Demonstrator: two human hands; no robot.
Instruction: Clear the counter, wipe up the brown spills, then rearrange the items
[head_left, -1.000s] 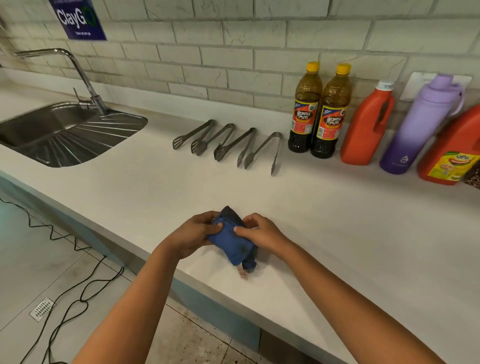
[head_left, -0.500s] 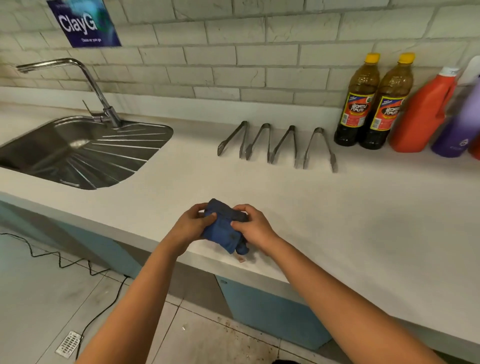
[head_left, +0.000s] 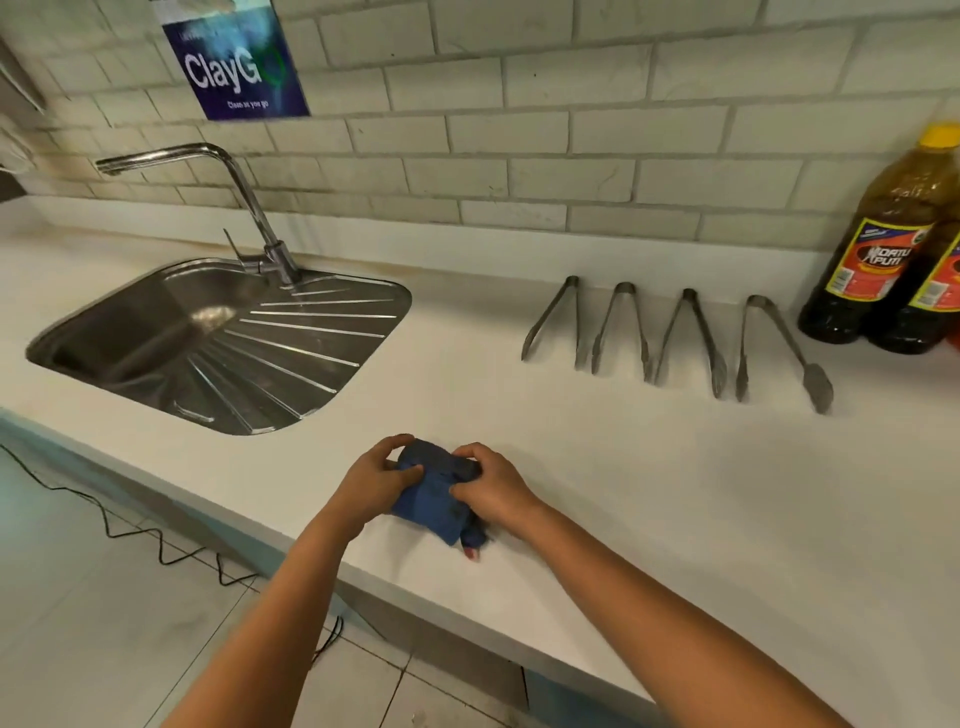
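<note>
A folded blue cloth (head_left: 434, 493) with dark stains is held just above the white counter (head_left: 649, 493) near its front edge. My left hand (head_left: 376, 480) grips the cloth's left side and my right hand (head_left: 491, 488) grips its right side, fingers curled over the top. A small corner of the cloth with a pale tag hangs down at the lower right. Several metal tongs (head_left: 675, 338) lie in a row near the back wall. Two dark sauce bottles (head_left: 883, 249) with yellow caps stand at the far right.
A steel sink (head_left: 208, 343) with a ribbed drainer and a tall tap (head_left: 249, 208) is set into the counter at the left. A blue poster (head_left: 236, 62) hangs on the tiled wall. A black cable (head_left: 130, 530) lies on the floor below.
The view has swung left, so the sink fills more of the frame and the red and purple bottles have left it. Both hands keep hold of the cloth and have moved left along the counter.
</note>
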